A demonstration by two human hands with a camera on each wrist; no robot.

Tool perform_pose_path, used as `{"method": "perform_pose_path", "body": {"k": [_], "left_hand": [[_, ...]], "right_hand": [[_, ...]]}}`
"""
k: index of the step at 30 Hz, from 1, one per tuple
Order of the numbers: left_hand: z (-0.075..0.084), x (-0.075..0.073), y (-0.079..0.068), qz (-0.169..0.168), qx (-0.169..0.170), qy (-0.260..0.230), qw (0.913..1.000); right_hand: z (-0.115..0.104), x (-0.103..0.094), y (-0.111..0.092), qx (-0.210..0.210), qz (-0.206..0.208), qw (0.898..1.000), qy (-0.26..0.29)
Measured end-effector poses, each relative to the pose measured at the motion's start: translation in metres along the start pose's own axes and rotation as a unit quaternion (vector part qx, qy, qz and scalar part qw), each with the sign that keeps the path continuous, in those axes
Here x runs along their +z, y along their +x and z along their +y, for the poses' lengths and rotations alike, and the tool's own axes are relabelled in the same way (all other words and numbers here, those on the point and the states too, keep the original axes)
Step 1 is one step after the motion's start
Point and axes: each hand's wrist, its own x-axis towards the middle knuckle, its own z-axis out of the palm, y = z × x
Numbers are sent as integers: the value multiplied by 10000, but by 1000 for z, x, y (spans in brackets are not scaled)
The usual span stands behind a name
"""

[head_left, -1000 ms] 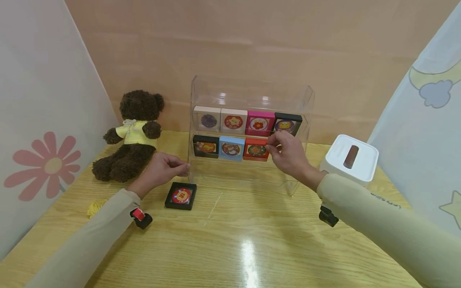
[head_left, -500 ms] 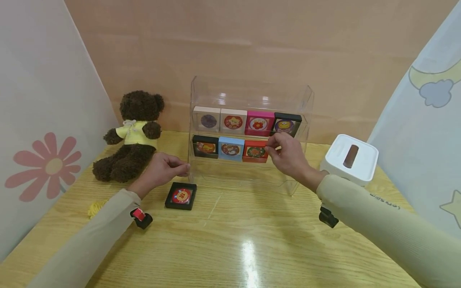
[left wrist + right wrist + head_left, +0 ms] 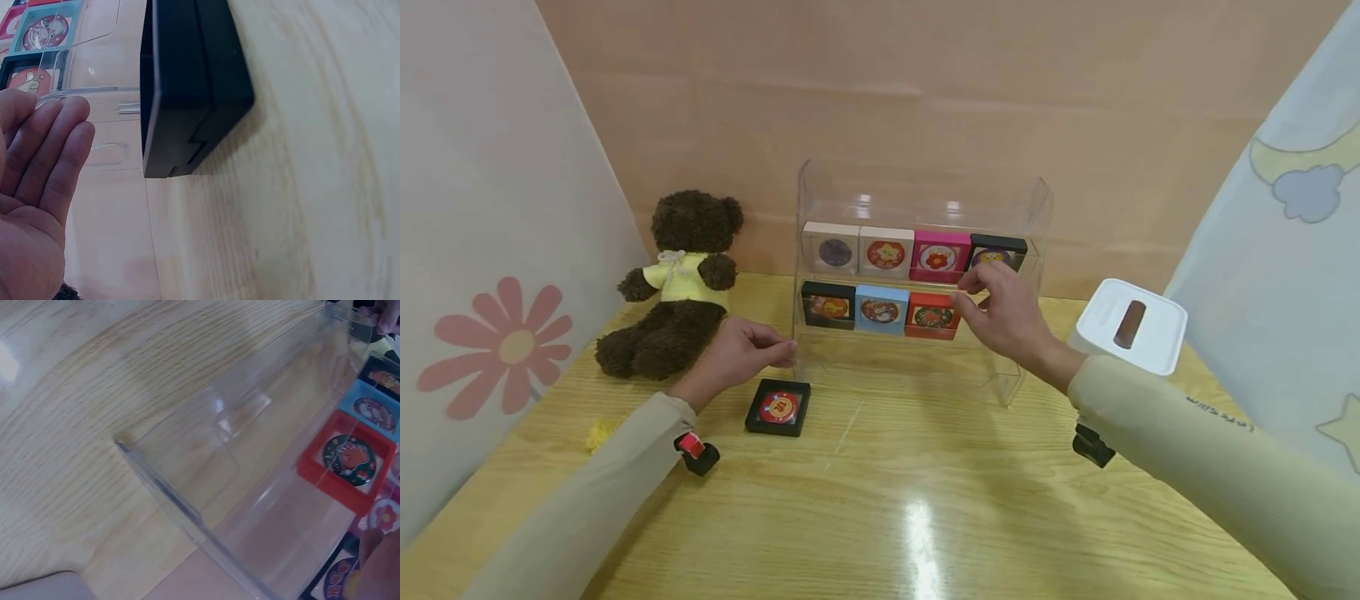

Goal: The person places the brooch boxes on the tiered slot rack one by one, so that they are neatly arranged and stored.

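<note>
A clear acrylic display rack stands on the table, with two rows of square framed boxes on its tiers. My left hand pinches its left side edge; in the left wrist view that hand shows at the left. On the lower tier sit a black box, a light blue box and a red box. At the red box's right side is my right hand, thumb and index finger parted, nothing between them. Another black box, with a red badge, lies on the table near my left hand.
White, cream, pink and black boxes fill the upper tier. A brown teddy bear in a yellow top sits at the left, some yellow yarn in front of it. A white tissue box stands at the right.
My right hand's fingertips have come off the red box, and the hand has shifted slightly up and right. The red box settled slightly left. My left hand has stayed at the rack's edge.
</note>
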Motion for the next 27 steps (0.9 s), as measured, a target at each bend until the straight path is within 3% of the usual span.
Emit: {"method": "perform_pose_path", "body": {"k": [6, 11, 17, 22, 27], "left_hand": [[2, -1, -2, 3, -139, -28, 9999], [1, -1, 0, -28, -13, 8, 10000], [-1, -2, 0, 70, 104, 95, 9999], [1, -3, 2, 139, 177, 154, 9996], [1, -2, 3, 79, 1, 142, 9999]], "right_hand": [[-22, 7, 1, -499, 426, 9974, 312], [-42, 27, -13, -622, 336, 9933, 910], [-66, 59, -34, -289, -228, 9869, 1573], [-82, 86, -53, 33, -786, 9735, 2146], [-92, 110, -68, 493, -1522, 9563, 2449]]}}
